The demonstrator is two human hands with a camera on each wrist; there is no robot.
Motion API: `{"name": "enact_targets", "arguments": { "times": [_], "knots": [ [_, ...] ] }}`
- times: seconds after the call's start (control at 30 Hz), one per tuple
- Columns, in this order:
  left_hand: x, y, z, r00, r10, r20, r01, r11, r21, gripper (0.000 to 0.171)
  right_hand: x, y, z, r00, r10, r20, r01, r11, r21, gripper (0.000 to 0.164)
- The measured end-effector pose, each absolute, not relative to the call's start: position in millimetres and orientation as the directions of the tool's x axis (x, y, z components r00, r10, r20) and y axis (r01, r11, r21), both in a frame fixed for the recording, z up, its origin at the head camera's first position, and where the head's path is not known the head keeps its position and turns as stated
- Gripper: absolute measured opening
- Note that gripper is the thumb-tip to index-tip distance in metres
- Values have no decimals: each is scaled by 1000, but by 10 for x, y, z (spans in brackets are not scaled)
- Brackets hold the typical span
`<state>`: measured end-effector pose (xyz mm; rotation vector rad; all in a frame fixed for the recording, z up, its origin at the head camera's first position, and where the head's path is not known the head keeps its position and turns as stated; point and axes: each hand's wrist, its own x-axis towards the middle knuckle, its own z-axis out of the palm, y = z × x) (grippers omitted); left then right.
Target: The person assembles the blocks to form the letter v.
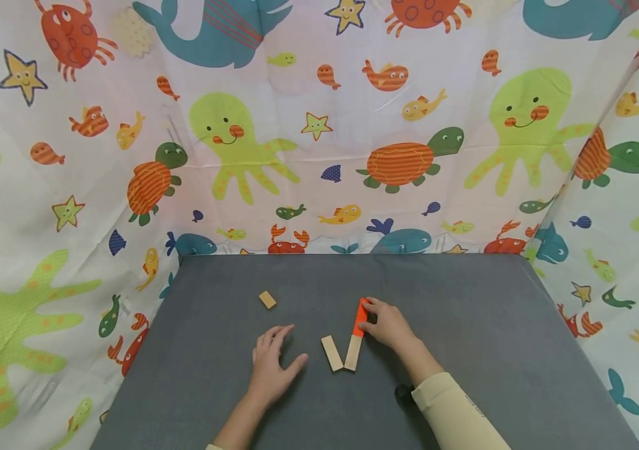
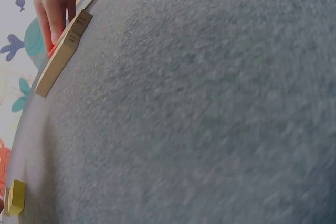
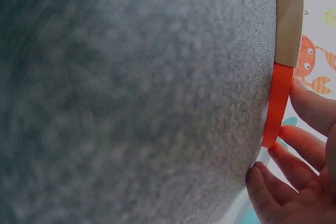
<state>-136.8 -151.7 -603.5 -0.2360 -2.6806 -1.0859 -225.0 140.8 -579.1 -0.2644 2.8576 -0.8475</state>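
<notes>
My right hand (image 1: 391, 324) holds an orange block (image 1: 360, 317), its thumb on the side and a finger at the far end. The orange block lies end to end with a plain wooden block (image 1: 354, 354). In the right wrist view the fingers (image 3: 302, 145) sit along the edge and tip of the orange block (image 3: 278, 103). A second wooden block (image 1: 332, 354) slants to the left, its near end beside the first one's, forming a V. My left hand (image 1: 272, 369) is left of the V, fingers spread and holding nothing.
A small wooden block (image 1: 267, 300) lies farther back on the grey table (image 1: 443, 281), beyond my left hand; its side looks yellow in the left wrist view. A patterned sea-animal curtain (image 1: 297, 150) hangs behind the table and along both sides.
</notes>
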Motion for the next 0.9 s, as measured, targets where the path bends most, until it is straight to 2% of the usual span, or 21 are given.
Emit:
{"name": "enact_targets", "arguments": {
  "times": [0.23,0.9],
  "knots": [
    [-1394,-1585,-6016,-958,1,288,192,746,638,67,-2238,1406,-5783,-974,-203,-98,-118,830,-545,63],
    [-1470,-1729,-6014,-992,-116,54,-44,707,706,84,-2249,1421,-5798,-974,-206,-95,-121,826,-551,64]
  ]
}}
